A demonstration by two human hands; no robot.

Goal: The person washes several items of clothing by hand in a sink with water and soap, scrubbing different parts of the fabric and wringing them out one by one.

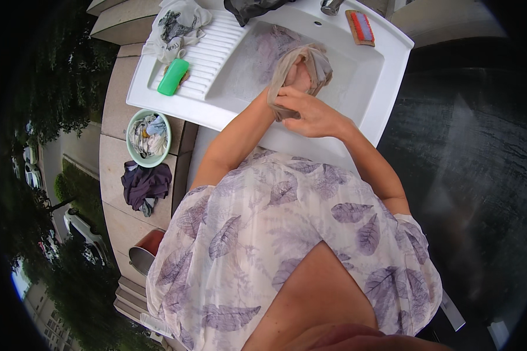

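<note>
A thin beige cloth garment [322, 66] hangs around my left hand [299, 77], which is partly inside it, over the white sink basin [369, 83]. My left fingers are largely hidden by the fabric. My right hand [314, 115] pinches the edge of the same garment near my left wrist. Beyond my hands, a pale purple cloth [274, 50] lies in cloudy water in the basin. A green bar of soap [173, 77] rests on the ribbed washboard [211, 48] at the left of the sink.
A scrubbing brush [362, 28] lies at the sink's right rim, near the faucet [330, 6]. White plastic bag [169, 35] and black bag [250, 8] lie at the far side. On the left ledge are a basin of clothes [168, 140], dark purple clothing [147, 184] and a red bucket [148, 249].
</note>
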